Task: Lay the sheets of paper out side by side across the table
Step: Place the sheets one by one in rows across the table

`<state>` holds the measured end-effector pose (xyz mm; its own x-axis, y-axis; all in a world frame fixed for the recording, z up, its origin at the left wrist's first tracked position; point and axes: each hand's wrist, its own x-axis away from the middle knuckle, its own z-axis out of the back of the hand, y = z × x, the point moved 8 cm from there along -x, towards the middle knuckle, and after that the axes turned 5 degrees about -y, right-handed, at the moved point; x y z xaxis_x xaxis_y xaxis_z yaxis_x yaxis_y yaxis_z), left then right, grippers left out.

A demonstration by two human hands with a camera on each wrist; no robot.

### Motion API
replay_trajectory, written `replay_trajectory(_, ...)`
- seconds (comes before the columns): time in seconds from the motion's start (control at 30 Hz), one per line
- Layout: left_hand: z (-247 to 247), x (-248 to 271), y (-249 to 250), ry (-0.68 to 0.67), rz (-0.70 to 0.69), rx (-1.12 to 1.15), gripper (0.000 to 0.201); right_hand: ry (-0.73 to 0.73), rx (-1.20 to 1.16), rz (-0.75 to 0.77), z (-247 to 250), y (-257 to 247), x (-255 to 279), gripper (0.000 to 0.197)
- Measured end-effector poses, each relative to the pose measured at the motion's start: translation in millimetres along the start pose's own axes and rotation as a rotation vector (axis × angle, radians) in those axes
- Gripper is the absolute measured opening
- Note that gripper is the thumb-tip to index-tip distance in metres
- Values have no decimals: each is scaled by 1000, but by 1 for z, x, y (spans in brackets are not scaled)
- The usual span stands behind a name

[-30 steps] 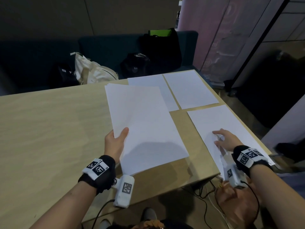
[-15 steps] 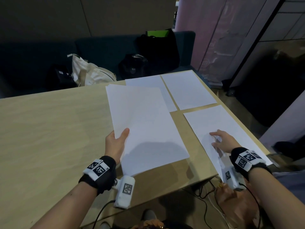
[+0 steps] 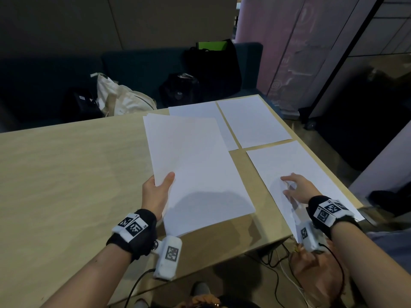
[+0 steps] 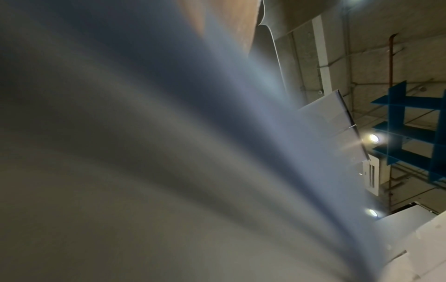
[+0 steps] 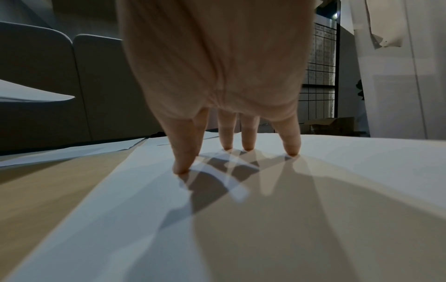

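Note:
My left hand (image 3: 159,188) holds a stack of white sheets (image 3: 195,170) above the wooden table (image 3: 66,174), thumb on top at the stack's left edge. The left wrist view shows only the blurred underside of that stack (image 4: 169,171). Two single sheets lie side by side at the table's far right: one (image 3: 253,123) by the corner and one (image 3: 200,112) partly under the held stack. A third sheet (image 3: 295,170) lies at the near right, its near corner past the table's edge. My right hand (image 3: 295,187) presses straight fingertips (image 5: 248,147) on it (image 5: 337,190).
Behind the table stands a dark sofa (image 3: 144,70) with a white tote bag (image 3: 120,98) and black bags (image 3: 180,90). A pink partition (image 3: 289,47) rises at the right. Cables (image 3: 273,261) hang under the near edge. The table's left half shows bare wood.
My right hand has slid the near right sheet a little toward me and to the left. The left hand keeps the stack nearly still.

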<state>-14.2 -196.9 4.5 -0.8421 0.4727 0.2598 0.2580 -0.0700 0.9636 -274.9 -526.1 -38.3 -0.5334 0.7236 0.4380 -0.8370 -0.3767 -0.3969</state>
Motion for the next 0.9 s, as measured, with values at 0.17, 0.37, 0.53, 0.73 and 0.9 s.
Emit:
replay_trajectory(0.17, -2, 0, -3, -3, 8, -2, 26, -4, 4, 2, -1, 0, 0, 48)
replay_trajectory(0.37, -3, 0, -2, -5, 4, 3, 21, -4, 5, -2, -1, -1, -1, 49)
replay_trajectory(0.53, -4, 0, -1, -10, 2, 11, 19, 2, 11, 0, 0, -2, -1, 48)
replay_trajectory(0.73, 0, 0, -3, 0, 5, 10, 21, 3, -1, -6, 0, -2, 0, 49)
replay_trajectory(0.9, 1, 0, -3, 2, 2, 3, 28, 5, -16, 6, 1, -4, 0, 49)
